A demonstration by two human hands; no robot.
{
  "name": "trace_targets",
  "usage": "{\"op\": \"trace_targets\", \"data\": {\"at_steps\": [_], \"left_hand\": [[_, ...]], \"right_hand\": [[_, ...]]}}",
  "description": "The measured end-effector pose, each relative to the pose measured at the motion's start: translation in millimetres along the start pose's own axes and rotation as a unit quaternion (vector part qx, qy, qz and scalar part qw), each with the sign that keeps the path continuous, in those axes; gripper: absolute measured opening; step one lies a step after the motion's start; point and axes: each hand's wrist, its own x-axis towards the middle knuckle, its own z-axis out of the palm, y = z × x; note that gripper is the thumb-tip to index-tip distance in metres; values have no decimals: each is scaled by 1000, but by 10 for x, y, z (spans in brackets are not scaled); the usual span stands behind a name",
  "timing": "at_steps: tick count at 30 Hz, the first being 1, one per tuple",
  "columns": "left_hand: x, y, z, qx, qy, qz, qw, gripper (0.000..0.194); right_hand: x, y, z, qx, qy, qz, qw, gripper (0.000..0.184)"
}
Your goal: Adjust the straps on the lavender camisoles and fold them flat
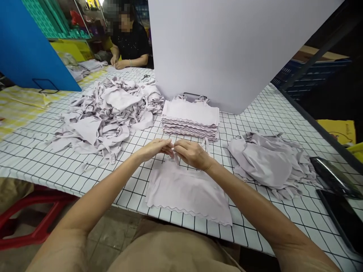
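A pale lilac camisole (187, 190) lies flat on the checked tablecloth (51, 158) in front of me, scalloped hem toward me. My left hand (154, 148) and my right hand (191, 154) meet at its far edge, fingers pinched closed on a thin strap of the garment. Just beyond my hands stands a neat stack of folded camisoles (190, 120).
A loose heap of the same garments (110, 111) lies at the left, a smaller heap (269, 162) at the right. A white board (227, 49) stands behind the stack. Two dark phones (337, 196) lie at the right edge. Another person (129, 41) works at the far end; a red stool (34, 223) stands below left.
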Motion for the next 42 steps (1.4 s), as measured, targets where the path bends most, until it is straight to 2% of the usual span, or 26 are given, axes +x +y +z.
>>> {"op": "trace_targets", "data": {"at_steps": [2, 6, 8, 9, 11, 13, 14, 15, 16, 18, 20, 21, 23, 27, 34, 37, 39, 42], "left_hand": [[-87, -57, 57, -26, 18, -1, 999, 48], [-205, -114, 140, -6, 24, 48, 999, 42], [-281, -150, 187, 73, 107, 103, 986, 33], [-334, -173, 217, 145, 170, 135, 965, 26], [-471, -225, 290, 317, 270, 189, 889, 10], [-622, -262, 367, 444, 281, 217, 823, 19], [-686, -268, 399, 470, 273, 224, 809, 24], [-732, -263, 422, 471, 268, 229, 809, 26], [-755, -247, 433, 447, 269, 230, 821, 27], [-726, -197, 418, 333, 272, 215, 877, 26], [-617, -150, 365, 175, 230, 170, 942, 26], [-548, -137, 334, 103, 199, 141, 964, 26], [-421, -140, 289, -4, 148, 86, 985, 31], [-338, -213, 304, -108, 106, 20, 988, 39], [-626, -240, 379, -133, 162, -49, 976, 43], [-719, -206, 376, -87, 186, -58, 977, 44], [-741, -168, 385, -51, 205, -45, 976, 41], [-721, -90, 430, -39, 196, -11, 980, 39]], "right_hand": [[-8, -22, 6, -8, 3, 1, 1000, 21], [-23, -70, 31, -2, 22, 17, 1000, 18], [-38, -87, 52, 7, 29, 26, 999, 17], [-47, -93, 66, 7, 32, 33, 999, 18], [-60, -100, 100, -4, 35, 47, 998, 21], [-65, -106, 135, -14, 39, 49, 998, 24], [-62, -110, 149, -14, 41, 44, 998, 24], [-55, -115, 160, -11, 44, 36, 998, 24], [-45, -122, 167, -6, 47, 28, 999, 24], [-17, -141, 173, 2, 49, 22, 999, 24], [16, -163, 170, 7, 49, 27, 998, 23], [32, -174, 166, 9, 49, 30, 998, 23], [53, -189, 159, 10, 59, 30, 998, 22], [45, -180, 151, 11, 112, 20, 993, 17], [-103, -60, 162, 63, 159, 70, 983, 17], [-190, -35, 152, 95, 143, 111, 979, 17], [-223, -60, 127, 132, 110, 151, 973, 16], [-190, -162, 66, 254, 38, 226, 940, 25]]}}
